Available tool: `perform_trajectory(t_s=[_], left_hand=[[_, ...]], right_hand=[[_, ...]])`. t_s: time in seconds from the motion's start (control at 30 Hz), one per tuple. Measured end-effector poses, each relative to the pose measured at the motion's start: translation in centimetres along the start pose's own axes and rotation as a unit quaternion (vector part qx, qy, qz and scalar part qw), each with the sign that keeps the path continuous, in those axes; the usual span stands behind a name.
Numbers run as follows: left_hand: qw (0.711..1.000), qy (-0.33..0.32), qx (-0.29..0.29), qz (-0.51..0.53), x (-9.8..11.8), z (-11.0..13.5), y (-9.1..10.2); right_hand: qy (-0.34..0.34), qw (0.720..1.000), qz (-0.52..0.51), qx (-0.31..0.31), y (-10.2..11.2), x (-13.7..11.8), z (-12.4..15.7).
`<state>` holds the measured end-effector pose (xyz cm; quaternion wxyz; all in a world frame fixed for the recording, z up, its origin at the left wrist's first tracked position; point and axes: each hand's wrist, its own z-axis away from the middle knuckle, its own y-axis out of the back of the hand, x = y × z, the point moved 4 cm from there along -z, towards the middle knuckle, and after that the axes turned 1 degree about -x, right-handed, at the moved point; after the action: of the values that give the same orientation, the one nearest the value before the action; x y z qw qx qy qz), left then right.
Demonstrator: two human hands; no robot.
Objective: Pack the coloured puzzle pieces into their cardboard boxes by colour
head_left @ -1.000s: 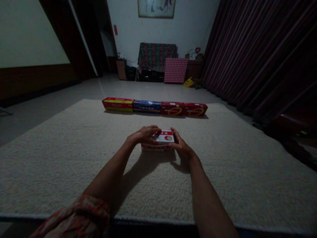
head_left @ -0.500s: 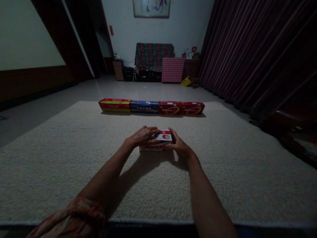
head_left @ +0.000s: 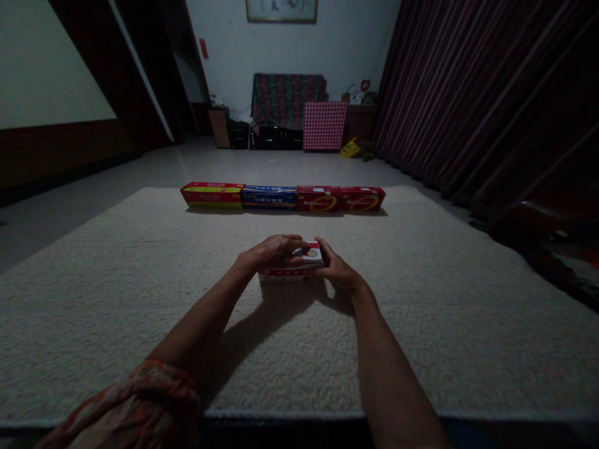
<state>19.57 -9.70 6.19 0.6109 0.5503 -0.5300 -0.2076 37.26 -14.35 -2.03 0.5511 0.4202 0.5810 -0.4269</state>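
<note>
A small white and red box (head_left: 312, 255) lies flat on a cream rug (head_left: 116, 280), held between both my hands. My left hand (head_left: 272, 252) covers its top and left end, fingers curled over it. My right hand (head_left: 337, 269) grips its right end with the thumb on top. Most of the box is hidden under my fingers. Farther away on the rug stands a row of long boxes end to end: a red and yellow box (head_left: 212, 194), a blue box (head_left: 269, 196) and two red boxes (head_left: 340, 198).
The rug's near edge (head_left: 299, 415) runs along the bottom of the view. Grey floor tiles (head_left: 70, 199) surround the rug. Dark curtains (head_left: 491, 100) hang on the right. A draped cabinet (head_left: 286, 100) and a red checked panel (head_left: 324, 125) stand at the far wall.
My hands have stayed on the small box; my left fingers have slid further across its top. The view has shifted slightly.
</note>
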Motion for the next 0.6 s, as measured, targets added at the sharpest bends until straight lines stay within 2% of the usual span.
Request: perform_trajectory(t_s=[0.3, 0.5, 0.6], left_hand=[[1.000, 0.016, 0.008, -0.025, 0.1, -0.3, 1.4], [0.997, 0.008, 0.060, -0.053, -0.4, -0.1, 1.3], [0.989, 0.047, 0.074, -0.120, -0.8, -0.2, 1.6]], right_hand=[[0.003, 1.000, -0.011, -0.006, 0.0, 0.1, -0.2], [0.008, 1.000, 0.002, -0.010, 0.0, 0.0, -0.2], [0.033, 0.999, 0.009, 0.013, -0.1, -0.4, -0.3]])
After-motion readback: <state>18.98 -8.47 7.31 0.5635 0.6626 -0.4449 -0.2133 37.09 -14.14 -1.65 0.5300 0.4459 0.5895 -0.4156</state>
